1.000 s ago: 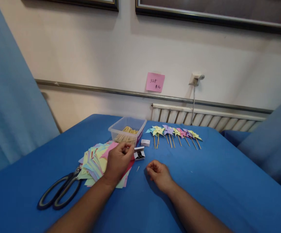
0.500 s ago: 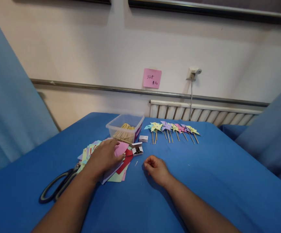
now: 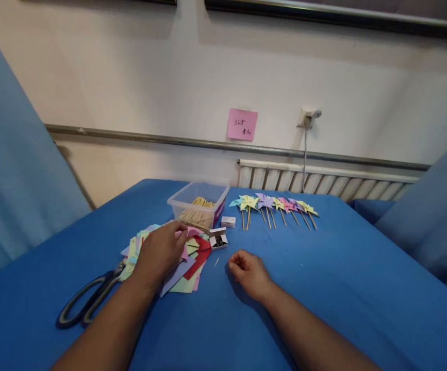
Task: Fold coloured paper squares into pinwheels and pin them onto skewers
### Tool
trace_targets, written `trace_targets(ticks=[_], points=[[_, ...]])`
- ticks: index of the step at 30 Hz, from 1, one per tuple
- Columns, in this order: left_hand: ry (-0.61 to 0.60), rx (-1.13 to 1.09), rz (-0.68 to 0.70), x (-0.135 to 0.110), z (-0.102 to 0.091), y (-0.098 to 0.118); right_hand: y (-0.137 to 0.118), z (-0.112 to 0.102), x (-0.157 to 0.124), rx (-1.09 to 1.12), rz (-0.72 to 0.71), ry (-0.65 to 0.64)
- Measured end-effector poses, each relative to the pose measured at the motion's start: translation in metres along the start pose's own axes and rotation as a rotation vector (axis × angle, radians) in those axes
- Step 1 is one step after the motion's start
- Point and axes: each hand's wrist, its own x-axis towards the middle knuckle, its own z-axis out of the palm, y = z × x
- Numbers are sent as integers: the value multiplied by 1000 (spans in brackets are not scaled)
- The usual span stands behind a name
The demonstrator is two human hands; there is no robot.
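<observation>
My left hand (image 3: 160,251) lies palm down on a spread pile of coloured paper squares (image 3: 189,264), fingers stretched over a pink sheet at the top of the pile. My right hand (image 3: 248,270) rests on the blue cloth (image 3: 324,288) to the right of the pile, curled into a loose fist; whether it holds anything is hidden. A small open box of dark pins (image 3: 219,240) sits just beyond the pile, between my hands. A short sliver of stick (image 3: 216,262) lies on the cloth near my right hand.
Black-handled scissors (image 3: 87,304) lie left of the pile. Behind it stand a clear tub of wooden sticks (image 3: 200,204) and a small white box (image 3: 228,221). A row of several paper pinwheels on sticks (image 3: 273,207) lies farther back. Blue curtains hang at both sides.
My left hand has drawn back from the pin box and settled flat on the paper pile, shifting the pink sheet leftward. My right hand has stayed put.
</observation>
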Motion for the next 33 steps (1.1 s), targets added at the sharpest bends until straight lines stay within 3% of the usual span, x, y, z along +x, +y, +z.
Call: trace_targets(ticks=[4,7,10,14,17,23,30,33], points=[[81,-231,-52,-11,1,17,-7,-4,-2,30,-25,-47],[81,-406,14,-18,2,26,-11,-8,-2,93,-49,-76],[110,-289,38,-15,4,23,-11,-8,-2,82,-61,-66],[-75,-31,143,-4,14,5,-10,-7,-4,3,-70,-68],[-104,90,175,-1,24,-7,-10,-6,-5,-37,-74,-65],[-105,153,39,2,19,-13,-9,-7,-5,-50,-74,-71],[183,-267,-88,-6,5,9,-12,-8,-4,5,-88,-67],[150,-484,18,-15,10,22,-15,-11,-3,221,-28,-89]])
